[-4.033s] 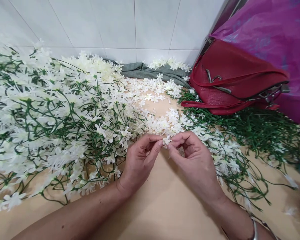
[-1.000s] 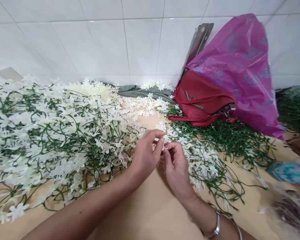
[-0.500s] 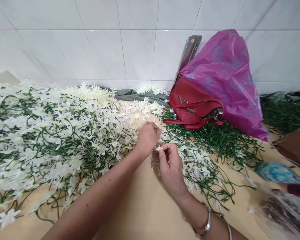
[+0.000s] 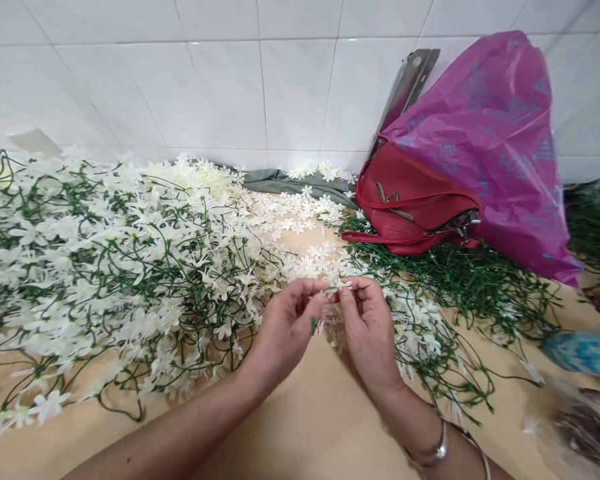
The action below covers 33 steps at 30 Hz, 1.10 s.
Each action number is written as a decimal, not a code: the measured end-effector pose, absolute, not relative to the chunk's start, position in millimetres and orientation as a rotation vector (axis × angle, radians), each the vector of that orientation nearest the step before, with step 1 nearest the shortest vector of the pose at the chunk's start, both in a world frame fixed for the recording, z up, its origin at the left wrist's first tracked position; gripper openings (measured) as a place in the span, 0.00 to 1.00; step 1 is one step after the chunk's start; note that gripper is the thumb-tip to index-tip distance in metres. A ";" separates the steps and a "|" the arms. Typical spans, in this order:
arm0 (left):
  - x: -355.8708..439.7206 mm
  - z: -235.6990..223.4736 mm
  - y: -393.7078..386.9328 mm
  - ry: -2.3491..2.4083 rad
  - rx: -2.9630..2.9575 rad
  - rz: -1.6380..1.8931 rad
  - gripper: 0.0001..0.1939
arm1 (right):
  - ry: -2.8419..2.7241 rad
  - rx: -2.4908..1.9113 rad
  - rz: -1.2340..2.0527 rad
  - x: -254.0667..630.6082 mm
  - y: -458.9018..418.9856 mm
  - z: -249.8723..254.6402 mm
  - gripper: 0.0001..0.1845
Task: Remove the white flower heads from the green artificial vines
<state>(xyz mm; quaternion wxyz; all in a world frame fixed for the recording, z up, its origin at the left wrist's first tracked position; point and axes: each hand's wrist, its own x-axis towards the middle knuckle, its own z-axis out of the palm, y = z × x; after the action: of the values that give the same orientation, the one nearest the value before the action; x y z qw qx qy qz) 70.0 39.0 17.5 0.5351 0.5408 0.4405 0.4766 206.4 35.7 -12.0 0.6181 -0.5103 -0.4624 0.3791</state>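
Note:
In front of me both hands meet, fingertips almost touching. My right hand (image 4: pixel 373 327) pinches a small white artificial flower (image 4: pixel 347 285) between thumb and fingers. My left hand (image 4: pixel 290 323) is closed beside it, with a short green flower stem (image 4: pixel 313 325) showing below its thumb; the rest of that stem is hidden by the fingers. Loose white blossoms (image 4: pixel 315 260) lie just beyond the hands. To the left spreads a big heap of white flowers on green stems (image 4: pixel 170 253). More stemmed white flowers (image 4: pixel 420 327) lie right of my right hand.
A red handbag (image 4: pixel 415 200) and a purple plastic bag (image 4: pixel 510 153) lean near the tiled wall (image 4: pixel 300 87), on green stems (image 4: pixel 455 273). Behind them stands a metal strip (image 4: pixel 410 83). A blue-white item (image 4: pixel 583 353) and a clear bag (image 4: pixel 587 427) are at the right on the tan surface (image 4: pixel 300 427).
My left hand has drawn back from the loose blossoms towards me and met my right hand. A green stem now shows at it. The view has shifted slightly left.

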 end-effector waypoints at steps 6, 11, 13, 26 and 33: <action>45.6 -23.6 22.5 1.088 1.233 1.134 0.12 | -1.086 -1.076 1.123 208.5 37.1 -8.9 0.09; 30.9 -17.8 29.3 1.161 1.295 1.268 0.08 | -1.159 -1.016 1.361 215.9 42.3 -18.8 0.11; 31.0 -16.7 29.2 1.166 1.321 1.267 0.07 | -1.191 -1.038 1.444 219.1 43.5 -21.1 0.12; 31.9 -11.3 24.3 1.125 1.375 1.211 0.07 | -1.365 -1.113 1.502 222.6 44.1 -11.6 0.14; 33.2 -15.0 21.5 1.114 1.295 1.131 0.09 | -1.362 -1.147 1.467 220.6 44.5 -9.5 0.14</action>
<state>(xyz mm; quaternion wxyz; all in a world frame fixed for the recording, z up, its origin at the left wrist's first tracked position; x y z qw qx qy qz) 33.2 21.5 -15.0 0.5197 0.5402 0.4645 0.4716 220.6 44.5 -9.5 0.4052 -0.4546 -0.5398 0.5812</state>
